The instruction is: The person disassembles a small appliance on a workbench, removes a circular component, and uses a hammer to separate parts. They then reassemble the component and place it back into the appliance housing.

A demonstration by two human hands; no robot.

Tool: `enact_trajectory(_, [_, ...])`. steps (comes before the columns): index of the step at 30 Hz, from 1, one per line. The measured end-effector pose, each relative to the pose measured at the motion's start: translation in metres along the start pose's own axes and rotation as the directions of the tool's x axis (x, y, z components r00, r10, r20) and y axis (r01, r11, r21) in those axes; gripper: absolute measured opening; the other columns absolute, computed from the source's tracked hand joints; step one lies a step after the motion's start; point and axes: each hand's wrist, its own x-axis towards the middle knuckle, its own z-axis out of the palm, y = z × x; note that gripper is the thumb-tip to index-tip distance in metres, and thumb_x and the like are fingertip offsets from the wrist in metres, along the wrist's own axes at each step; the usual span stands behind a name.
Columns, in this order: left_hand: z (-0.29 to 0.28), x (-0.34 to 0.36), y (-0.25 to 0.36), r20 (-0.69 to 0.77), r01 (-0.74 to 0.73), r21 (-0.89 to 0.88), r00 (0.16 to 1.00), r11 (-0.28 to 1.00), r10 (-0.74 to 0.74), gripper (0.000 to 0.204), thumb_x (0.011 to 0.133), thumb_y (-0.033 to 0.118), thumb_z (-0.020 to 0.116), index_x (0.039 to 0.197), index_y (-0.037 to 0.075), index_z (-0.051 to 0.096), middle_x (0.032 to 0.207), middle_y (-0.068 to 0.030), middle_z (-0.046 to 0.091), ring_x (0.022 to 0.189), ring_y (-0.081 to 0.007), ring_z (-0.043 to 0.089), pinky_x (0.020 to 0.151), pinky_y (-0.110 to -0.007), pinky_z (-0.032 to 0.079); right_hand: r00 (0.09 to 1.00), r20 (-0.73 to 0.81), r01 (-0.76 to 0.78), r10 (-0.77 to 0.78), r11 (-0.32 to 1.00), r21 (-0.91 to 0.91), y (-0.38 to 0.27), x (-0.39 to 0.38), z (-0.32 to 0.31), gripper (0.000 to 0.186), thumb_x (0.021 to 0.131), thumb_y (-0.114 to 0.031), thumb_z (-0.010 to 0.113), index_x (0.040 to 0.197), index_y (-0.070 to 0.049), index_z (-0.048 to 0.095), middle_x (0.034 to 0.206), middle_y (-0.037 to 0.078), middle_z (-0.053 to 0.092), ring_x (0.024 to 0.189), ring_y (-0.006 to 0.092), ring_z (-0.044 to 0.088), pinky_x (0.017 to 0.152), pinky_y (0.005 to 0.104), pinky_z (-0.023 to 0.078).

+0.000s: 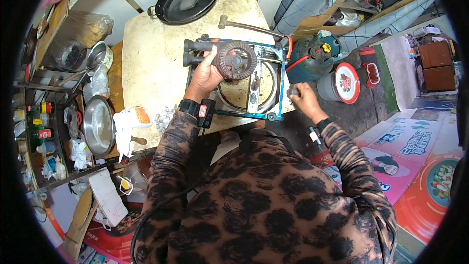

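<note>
My left hand (pixel 207 74) is closed round a rusty cast-iron gas burner (pixel 245 71), a round ribbed head with two dark tubes (pixel 193 51) pointing left. The burner is above a gas stove frame (pixel 282 85) with blue edges, a round opening and small feet at its corners. The frame lies on a worn cream table (pixel 151 58). Just beyond the table's right edge, my right hand (pixel 306 101) pinches a small grey lump (pixel 293 91), possibly a scouring pad; its kind is hard to make out. The underside of the burner is partly hidden by my left hand.
A black lidded pan (pixel 185 2) and a hammer (pixel 249 25) lie toward the table's far side. A green gas cylinder (pixel 312 56) with a red hose stands right, beside a grey bucket (pixel 327 88). Metal basin (pixel 99 124) and white bottle (pixel 132 118) are left.
</note>
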Motion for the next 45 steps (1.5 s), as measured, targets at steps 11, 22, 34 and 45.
enact_trajectory(11, [-0.002,-0.008,0.004,0.053,-0.014,-0.001,0.998,1.0,0.014,0.035,0.105,0.028,0.047,0.139,0.018,0.045,0.126,-0.0086,0.061,0.113,-0.0227,0.061,0.094,-0.044,0.052,0.955,0.287,-0.234,-0.08,0.395,0.889,-0.145,0.046,-0.089,0.04,0.093,-0.003,0.063,0.13,0.0,0.052,0.114,0.007,0.061,0.101,0.0138,0.065,0.091,0.0264,0.054])
enact_trajectory(22, [-0.017,-0.011,0.002,0.136,-0.036,-0.12,0.989,0.992,0.052,0.031,0.106,0.027,0.046,0.134,0.017,0.05,0.118,-0.0091,0.065,0.104,-0.0204,0.065,0.09,-0.042,0.055,0.903,0.41,-0.372,-0.13,0.243,0.896,-0.199,0.054,-0.07,0.041,0.095,-0.005,0.062,0.134,0.0,0.05,0.12,0.013,0.062,0.106,0.021,0.067,0.097,0.0325,0.054])
enact_trajectory(34, [-0.015,-0.012,0.006,0.082,-0.043,-0.105,0.995,0.994,0.052,0.035,0.104,0.027,0.049,0.138,0.017,0.043,0.122,-0.0115,0.061,0.109,-0.0237,0.063,0.084,-0.041,0.054,0.828,0.498,-0.513,-0.257,0.013,0.858,-0.194,0.057,-0.065,0.041,0.098,-0.008,0.058,0.137,-0.001,0.047,0.121,0.015,0.062,0.111,0.0258,0.064,0.101,0.037,0.052])
enact_trajectory(45, [-0.013,-0.009,0.006,0.151,-0.052,-0.11,0.986,0.993,0.068,0.031,0.103,0.023,0.052,0.132,0.013,0.045,0.12,-0.0134,0.062,0.107,-0.0258,0.065,0.085,-0.043,0.057,0.936,0.294,-0.149,-0.194,0.54,0.829,-0.21,0.068,-0.07,0.04,0.094,-0.002,0.062,0.133,-0.001,0.053,0.117,0.006,0.061,0.102,0.0132,0.065,0.093,0.027,0.052])
